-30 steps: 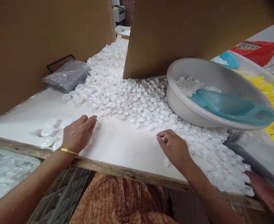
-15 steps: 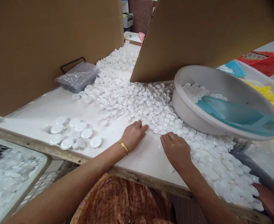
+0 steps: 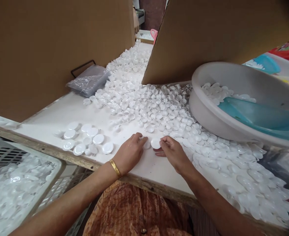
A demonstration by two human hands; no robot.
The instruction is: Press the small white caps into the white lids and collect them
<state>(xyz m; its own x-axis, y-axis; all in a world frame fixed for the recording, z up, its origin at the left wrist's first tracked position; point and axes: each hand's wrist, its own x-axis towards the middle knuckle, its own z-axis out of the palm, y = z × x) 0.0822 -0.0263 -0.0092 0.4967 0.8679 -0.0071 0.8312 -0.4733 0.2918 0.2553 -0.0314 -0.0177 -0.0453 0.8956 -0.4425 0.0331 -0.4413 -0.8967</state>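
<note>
My right hand [image 3: 174, 153] pinches a small round white plastic saucer [image 3: 155, 143] between thumb and fingers, just above the table. Close by, my left hand [image 3: 131, 151] is closed on a small white cup [image 3: 147, 143], partly hidden by the fingers. Beyond both hands spreads a heap of small white toy-like cups [image 3: 156, 106]. Pale white flat pieces [image 3: 247, 186] lie piled to the right of my right hand. Left of my left hand, several round white saucers [image 3: 98, 139] rest in a loose group, some overlapping smaller white pieces.
A large grey basin [image 3: 200, 108] holding white pieces and a blue scoop-like tray [image 3: 262, 114] stands tilted at right. Cardboard sheets [image 3: 60, 42] rise behind. A plastic-wrapped stack [image 3: 89, 80] sits at back left. Below the table edge is a crate [image 3: 58, 164] of white pieces.
My hands have come away from the heap's edge, towards the bare table in front of me. A saucer now shows in my right hand and a small cup at my left fingertips.
</note>
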